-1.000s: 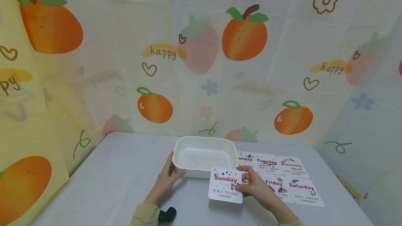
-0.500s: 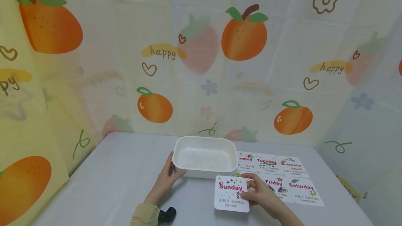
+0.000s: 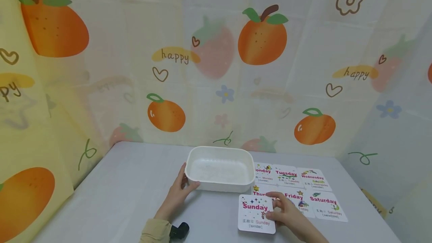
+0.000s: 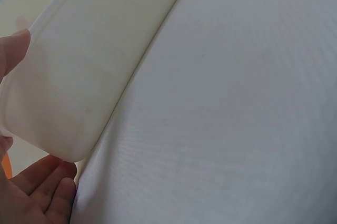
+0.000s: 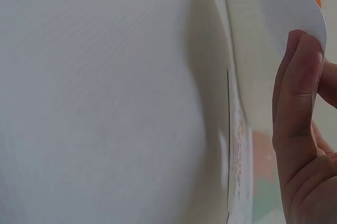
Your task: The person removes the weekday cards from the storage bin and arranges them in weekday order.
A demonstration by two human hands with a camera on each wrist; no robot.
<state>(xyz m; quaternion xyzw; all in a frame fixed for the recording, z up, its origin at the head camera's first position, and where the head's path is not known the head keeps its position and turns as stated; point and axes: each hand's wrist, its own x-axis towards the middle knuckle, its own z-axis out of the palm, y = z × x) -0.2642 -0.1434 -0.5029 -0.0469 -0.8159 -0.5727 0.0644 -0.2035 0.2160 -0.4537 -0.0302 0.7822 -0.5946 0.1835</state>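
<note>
A white rectangular plastic box (image 3: 219,188) stands on the table. At its left end my left hand (image 3: 175,198) grips it, thumb on the front near the rim and fingers round the side; the left wrist view shows fingertips (image 4: 45,187) at the box's lower corner. My right hand (image 3: 288,213) pinches the right edge of a white "Sunday" card (image 3: 253,215), thumb in front. That card is raised off the table, in front of the box's right end. It partly covers the "Thursday" card (image 3: 259,189). In the right wrist view the card (image 5: 300,2) is seen edge-on, slightly curved.
Right of the box lie "Monday" (image 3: 264,171), "Tuesday" (image 3: 286,175), "Wednesday" (image 3: 314,180), "Friday" (image 3: 293,196) and "Saturday" (image 3: 327,205) cards in two rows. A black object (image 3: 180,230) is by the left cuff. A fruit-printed curtain (image 3: 219,85) hangs behind the table (image 3: 135,183).
My right hand has moved the "Sunday" card right and towards me, away from the box front, uncovering more of the "Thursday" card. The left hand and box have stayed put.
</note>
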